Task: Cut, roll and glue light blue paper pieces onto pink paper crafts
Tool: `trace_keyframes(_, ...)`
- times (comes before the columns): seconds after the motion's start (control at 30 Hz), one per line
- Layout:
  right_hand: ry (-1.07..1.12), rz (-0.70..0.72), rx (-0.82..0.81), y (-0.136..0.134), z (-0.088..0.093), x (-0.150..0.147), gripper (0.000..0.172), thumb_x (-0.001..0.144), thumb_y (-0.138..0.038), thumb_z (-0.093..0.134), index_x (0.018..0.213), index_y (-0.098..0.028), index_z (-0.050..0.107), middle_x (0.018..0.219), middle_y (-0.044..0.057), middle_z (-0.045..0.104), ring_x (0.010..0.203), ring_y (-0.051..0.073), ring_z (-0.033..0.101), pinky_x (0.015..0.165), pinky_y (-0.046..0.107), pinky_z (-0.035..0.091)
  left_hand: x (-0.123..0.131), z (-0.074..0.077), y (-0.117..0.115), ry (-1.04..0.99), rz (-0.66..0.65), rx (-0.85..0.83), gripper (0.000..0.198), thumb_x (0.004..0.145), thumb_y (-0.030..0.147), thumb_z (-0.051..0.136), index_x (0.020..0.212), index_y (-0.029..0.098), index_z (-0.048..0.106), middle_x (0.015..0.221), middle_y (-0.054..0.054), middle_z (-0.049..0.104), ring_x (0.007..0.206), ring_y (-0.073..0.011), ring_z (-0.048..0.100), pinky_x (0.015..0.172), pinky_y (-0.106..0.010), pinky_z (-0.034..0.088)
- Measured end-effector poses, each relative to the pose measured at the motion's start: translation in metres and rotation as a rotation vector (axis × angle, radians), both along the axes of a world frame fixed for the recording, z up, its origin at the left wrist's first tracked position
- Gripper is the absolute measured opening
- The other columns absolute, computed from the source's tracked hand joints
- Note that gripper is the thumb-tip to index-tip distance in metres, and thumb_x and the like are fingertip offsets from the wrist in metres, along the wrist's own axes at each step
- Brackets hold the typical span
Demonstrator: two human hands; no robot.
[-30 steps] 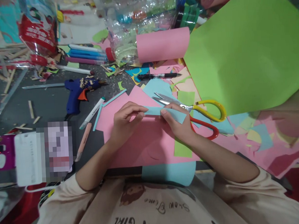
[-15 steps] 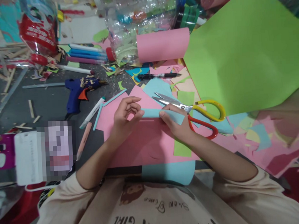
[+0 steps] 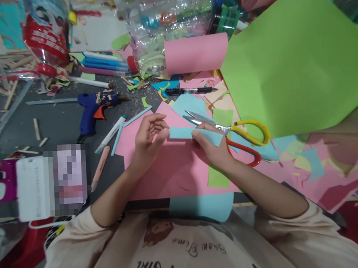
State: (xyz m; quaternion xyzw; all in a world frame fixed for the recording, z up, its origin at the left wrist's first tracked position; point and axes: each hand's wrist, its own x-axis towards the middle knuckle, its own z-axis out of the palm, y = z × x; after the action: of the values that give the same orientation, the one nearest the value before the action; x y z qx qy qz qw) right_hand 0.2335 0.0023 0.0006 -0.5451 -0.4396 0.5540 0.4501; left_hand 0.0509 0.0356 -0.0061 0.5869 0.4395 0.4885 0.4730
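The right hand (image 3: 213, 146) pinches a light-blue paper strip (image 3: 180, 133) between thumb and bent fingers, at the centre of the frame. The left hand (image 3: 151, 137) has loosely curled fingers, parted from its thumb; the thumb tip is at the strip's left end, though I cannot tell whether it touches.

With the grip mainly on one side, the strip could twist or swing if the right thumb eases; pressing too hard there could crease it crooked.

Just beyond, right of centre, scissors (image 3: 225, 129) lie with blades parted and tips pointing left. A forward slip of the right knuckles could meet an edge or shove the tool. Beneath the hands, a pink sheet (image 3: 165, 170) could be dragged by a wrist.

At the lower centre, a blue sheet (image 3: 200, 208) seems to overhang the table edge, so a brush of the shirt (image 3: 190, 252) might knock it down. Left of centre lies a glue gun (image 3: 87, 118); whether it is hot cannot be seen, but a careless leftward reach could risk a burn.
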Motion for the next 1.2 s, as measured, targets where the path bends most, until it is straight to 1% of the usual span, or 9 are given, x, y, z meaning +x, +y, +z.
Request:
trace_keyframes(0.07,0.023,-0.005,-0.007,0.0,0.0,0.0,0.023,0.085,-0.029,0.062,0.064,-0.023,0.056,0.055,-0.004,0.057,0.052,0.011,0.05,0.053,0.027,0.04,0.001,0.001,-0.001,0.024,-0.047,-0.05,0.034,0.08,0.043,0.071,0.102,0.02,0.06,0.073,0.002,0.06,0.063,-0.0104,0.059,0.06,-0.022,0.049)
trace_keyframes(0.2,0.039,0.007,-0.028,-0.001,-0.002,-0.001,0.024,0.087,-0.034,0.063,0.066,-0.022,0.057,0.057,-0.003,0.059,0.052,0.011,0.051,0.053,0.027,0.041,0.004,0.008,-0.005,0.04,-0.117,-0.237,0.031,0.079,0.036,0.071,0.103,0.019,0.063,0.058,0.007,0.057,0.051,-0.0095,0.057,0.051,-0.021,0.047)
trace_keyframes(0.4,0.153,0.006,-0.047,0.0,-0.009,-0.003,0.024,0.084,-0.037,0.065,0.068,-0.02,0.059,0.056,-0.004,0.06,0.051,0.01,0.052,0.051,0.024,0.041,0.004,0.016,-0.007,-0.025,-0.021,-0.392,0.036,0.077,0.038,0.071,0.104,0.016,0.064,0.051,0.007,0.06,0.048,-0.0117,0.064,0.052,-0.02,0.053)
trace_keyframes(0.53,0.148,0.021,-0.021,-0.001,-0.01,-0.001,0.021,0.084,-0.034,0.065,0.069,-0.021,0.059,0.056,-0.004,0.059,0.051,0.01,0.053,0.053,0.025,0.042,0.004,0.017,-0.005,-0.083,-0.133,-0.449,0.045,0.074,0.046,0.075,0.104,0.016,0.062,0.053,0.004,0.066,0.049,-0.0137,0.067,0.05,-0.02,0.053)
trace_keyframes(0.67,0.067,0.077,0.063,-0.001,-0.009,0.0,0.022,0.085,-0.035,0.064,0.069,-0.021,0.058,0.058,-0.004,0.058,0.051,0.01,0.049,0.052,0.026,0.039,0.009,0.019,-0.005,-0.139,-0.263,-0.592,0.041,0.068,0.051,0.08,0.082,0.016,0.065,0.059,0.0,0.07,0.047,-0.0125,0.065,0.046,-0.02,0.052)
trace_keyframes(0.8,-0.01,0.111,0.137,0.001,-0.006,-0.001,0.025,0.085,-0.041,0.062,0.071,-0.021,0.055,0.059,-0.003,0.055,0.054,0.011,0.049,0.053,0.028,0.041,0.013,0.022,-0.008,-0.099,-0.182,-0.593,0.036,0.067,0.048,0.081,0.07,0.016,0.064,0.058,0.0,0.069,0.048,-0.0114,0.065,0.049,-0.019,0.054)
trace_keyframes(0.97,-0.009,0.158,0.313,0.002,-0.007,0.002,0.019,0.085,-0.04,0.059,0.078,-0.023,0.053,0.065,-0.002,0.057,0.057,0.014,0.052,0.056,0.031,0.045,0.012,0.024,-0.008,-0.08,-0.059,-0.555,0.033,0.07,0.045,0.079,0.072,0.016,0.064,0.06,-0.002,0.072,0.049,-0.0124,0.066,0.049,-0.02,0.054)
trace_keyframes(1.07,-0.048,0.122,0.365,0.002,-0.009,0.003,0.017,0.088,-0.039,0.056,0.081,-0.024,0.055,0.067,-0.002,0.058,0.059,0.014,0.053,0.061,0.032,0.046,0.01,0.023,-0.008,-0.067,-0.064,-0.52,0.035,0.07,0.048,0.078,0.071,0.016,0.064,0.06,-0.002,0.072,0.048,-0.0131,0.066,0.048,-0.021,0.053)
trace_keyframes(1.2,-0.045,0.106,0.316,0.002,-0.008,0.002,0.033,0.09,-0.054,0.055,0.08,-0.023,0.057,0.068,-0.001,0.056,0.06,0.014,0.052,0.057,0.03,0.043,0.01,0.021,-0.009,-0.06,-0.098,-0.489,0.038,0.07,0.051,0.078,0.071,0.016,0.065,0.062,-0.003,0.072,0.049,-0.0125,0.065,0.048,-0.021,0.052)
